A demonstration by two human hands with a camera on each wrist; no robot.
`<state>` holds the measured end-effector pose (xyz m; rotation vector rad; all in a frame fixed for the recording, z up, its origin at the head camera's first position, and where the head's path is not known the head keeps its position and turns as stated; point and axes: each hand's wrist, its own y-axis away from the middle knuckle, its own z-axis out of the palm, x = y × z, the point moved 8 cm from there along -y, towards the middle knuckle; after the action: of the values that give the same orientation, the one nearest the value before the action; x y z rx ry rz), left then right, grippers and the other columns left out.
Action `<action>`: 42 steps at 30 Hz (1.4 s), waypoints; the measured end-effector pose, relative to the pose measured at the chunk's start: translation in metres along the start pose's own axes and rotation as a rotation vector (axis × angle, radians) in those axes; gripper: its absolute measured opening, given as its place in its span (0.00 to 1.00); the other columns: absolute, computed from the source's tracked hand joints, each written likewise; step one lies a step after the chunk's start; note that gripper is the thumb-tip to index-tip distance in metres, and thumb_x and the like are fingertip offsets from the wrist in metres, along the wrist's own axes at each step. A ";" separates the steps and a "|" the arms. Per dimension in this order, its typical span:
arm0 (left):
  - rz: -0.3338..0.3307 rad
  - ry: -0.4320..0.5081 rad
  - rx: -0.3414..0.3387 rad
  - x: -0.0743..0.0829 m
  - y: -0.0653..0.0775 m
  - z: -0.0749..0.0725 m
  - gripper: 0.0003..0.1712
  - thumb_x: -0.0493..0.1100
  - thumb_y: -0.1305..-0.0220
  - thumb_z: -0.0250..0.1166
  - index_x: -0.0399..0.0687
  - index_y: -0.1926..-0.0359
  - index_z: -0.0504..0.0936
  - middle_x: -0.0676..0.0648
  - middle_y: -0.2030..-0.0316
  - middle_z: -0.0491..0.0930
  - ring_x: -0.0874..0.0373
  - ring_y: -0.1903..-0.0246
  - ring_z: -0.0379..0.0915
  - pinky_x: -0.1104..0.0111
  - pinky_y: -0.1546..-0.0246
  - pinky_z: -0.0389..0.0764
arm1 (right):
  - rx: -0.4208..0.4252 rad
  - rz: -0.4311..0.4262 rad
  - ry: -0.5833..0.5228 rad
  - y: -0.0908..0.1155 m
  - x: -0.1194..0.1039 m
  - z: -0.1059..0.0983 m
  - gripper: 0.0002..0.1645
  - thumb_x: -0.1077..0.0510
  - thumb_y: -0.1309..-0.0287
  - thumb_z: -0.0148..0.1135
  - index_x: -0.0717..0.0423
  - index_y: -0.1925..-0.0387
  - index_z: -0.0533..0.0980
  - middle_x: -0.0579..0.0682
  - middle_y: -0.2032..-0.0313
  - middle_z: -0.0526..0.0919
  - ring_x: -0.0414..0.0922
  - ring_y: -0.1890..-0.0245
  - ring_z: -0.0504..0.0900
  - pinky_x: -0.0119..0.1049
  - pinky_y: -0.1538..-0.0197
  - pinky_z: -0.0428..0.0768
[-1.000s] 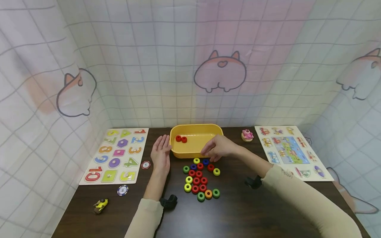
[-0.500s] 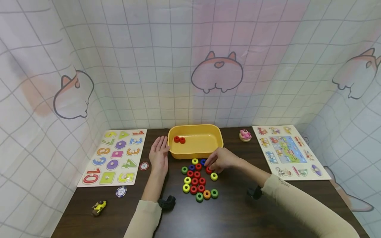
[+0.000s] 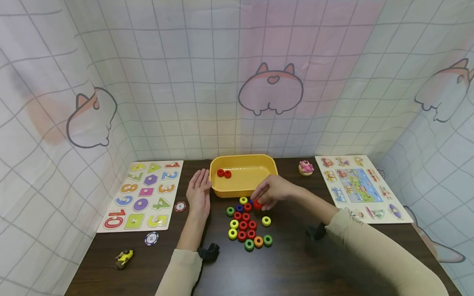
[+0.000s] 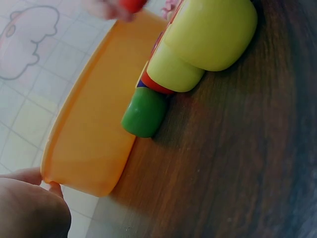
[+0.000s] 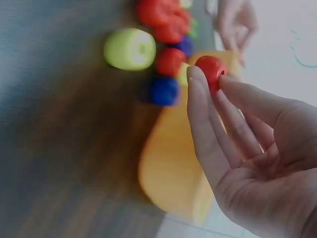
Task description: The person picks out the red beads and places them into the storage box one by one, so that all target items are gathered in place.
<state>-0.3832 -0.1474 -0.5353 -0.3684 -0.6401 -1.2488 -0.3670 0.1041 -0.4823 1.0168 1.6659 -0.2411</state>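
Observation:
My right hand (image 3: 275, 192) pinches a red bead (image 5: 210, 72) between thumb and fingertips, lifted off the table near the front of a yellow tray (image 3: 246, 181). A hole shows in the bead's side in the right wrist view. My left hand (image 3: 198, 195) lies along the tray's left end, fingers straight, the thumb side touching its rim. Inside the tray, two red beads (image 3: 224, 173) sit at the left. In front of it lie several loose beads (image 3: 242, 225) in red, yellow, green, blue and orange. My right fingers partly hide a blue bead (image 5: 164, 91).
A number puzzle board (image 3: 142, 195) lies at the left and a picture puzzle board (image 3: 363, 189) at the right. Two poker chips (image 3: 180, 206), a small yellow toy (image 3: 124, 258) and a pink-topped toy (image 3: 305, 167) rest on the dark table. Patterned cloth (image 3: 192, 102) walls stand behind and at both sides.
My right hand went down from the tray's front edge to the beads, took a red one and has lifted it back toward the tray. My left hand stays at the tray's left end.

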 end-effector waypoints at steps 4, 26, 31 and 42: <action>0.009 0.005 0.011 -0.001 -0.001 -0.002 0.35 0.14 0.41 0.52 0.40 0.35 0.68 0.40 0.36 0.71 0.49 0.36 0.69 0.61 0.36 0.70 | 0.005 -0.002 -0.022 -0.010 -0.022 -0.015 0.13 0.66 0.41 0.65 0.62 0.53 0.83 0.57 0.58 0.87 0.60 0.64 0.87 0.57 0.57 0.83; 0.027 0.007 0.010 -0.004 -0.002 -0.002 0.34 0.14 0.41 0.52 0.37 0.35 0.67 0.38 0.36 0.71 0.50 0.36 0.70 0.59 0.35 0.68 | 0.274 0.152 -0.059 -0.132 -0.012 -0.051 0.14 0.70 0.44 0.65 0.64 0.54 0.83 0.62 0.58 0.86 0.61 0.62 0.86 0.54 0.54 0.84; 0.016 0.014 -0.003 -0.005 -0.001 0.001 0.34 0.14 0.41 0.51 0.38 0.35 0.67 0.38 0.36 0.71 0.48 0.36 0.68 0.56 0.33 0.65 | 0.328 0.138 -0.042 -0.128 -0.005 -0.050 0.15 0.69 0.41 0.63 0.65 0.52 0.82 0.62 0.54 0.85 0.61 0.60 0.86 0.52 0.53 0.84; 0.019 -0.012 -0.006 0.001 -0.001 0.001 0.34 0.15 0.41 0.52 0.38 0.35 0.67 0.39 0.36 0.71 0.48 0.34 0.67 0.56 0.32 0.64 | 0.260 -0.052 -0.001 -0.068 -0.037 -0.045 0.15 0.66 0.41 0.65 0.66 0.51 0.80 0.59 0.60 0.86 0.61 0.60 0.86 0.52 0.57 0.85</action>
<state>-0.3840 -0.1473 -0.5340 -0.3866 -0.6418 -1.2311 -0.4466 0.0720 -0.4566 1.1659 1.6907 -0.5031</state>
